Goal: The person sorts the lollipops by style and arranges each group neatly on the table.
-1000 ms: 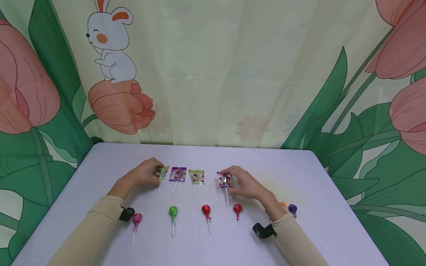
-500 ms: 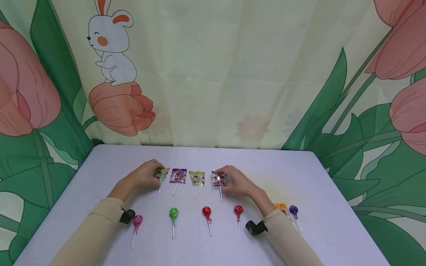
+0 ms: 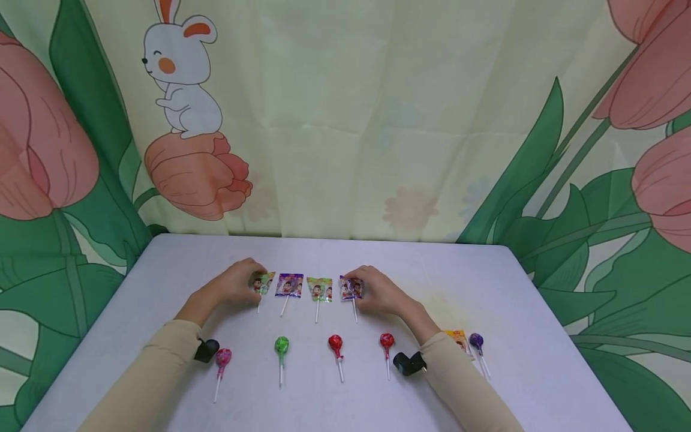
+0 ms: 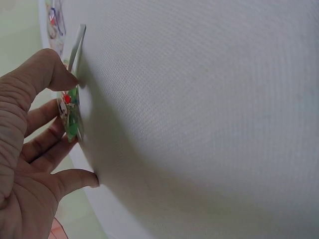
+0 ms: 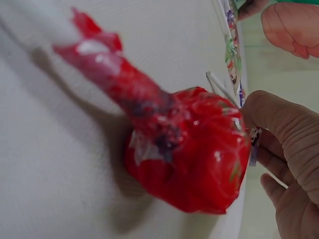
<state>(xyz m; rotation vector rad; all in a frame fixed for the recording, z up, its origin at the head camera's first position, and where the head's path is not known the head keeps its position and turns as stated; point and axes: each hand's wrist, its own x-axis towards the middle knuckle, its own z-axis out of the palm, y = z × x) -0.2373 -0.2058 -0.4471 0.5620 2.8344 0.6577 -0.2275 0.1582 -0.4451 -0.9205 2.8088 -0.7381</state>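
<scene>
A row of flat-packet lollipops lies toward the back of the table. At its left end my left hand [image 3: 229, 287] pinches a green-wrapped lollipop [image 3: 263, 282], its stick pointing toward me; in the left wrist view, thumb and fingers sit on the green packet [image 4: 73, 117]. At the right end, a purple-wrapped lollipop [image 3: 351, 288] is gripped at its right edge by my right hand [image 3: 382, 294]. Between the hands lie another purple-wrapped lollipop [image 3: 290, 284] and another green-wrapped one [image 3: 320, 289]. In the right wrist view the held packet is mostly hidden behind the fingers.
Nearer me lie round lollipops: pink [image 3: 223, 357], green [image 3: 281, 344] and two red ones, left [image 3: 335, 343] and right [image 3: 386, 340]. Beyond my right forearm are an orange-wrapped lollipop [image 3: 456, 338], partly covered, and a round purple one [image 3: 476, 340]. A printed curtain [image 3: 335, 120] hangs behind the table.
The right hand has slid the purple-wrapped lollipop leftward, closer to the neighbouring green-wrapped one. More of the orange packet shows beside the right sleeve. My left hand has stayed in place.
</scene>
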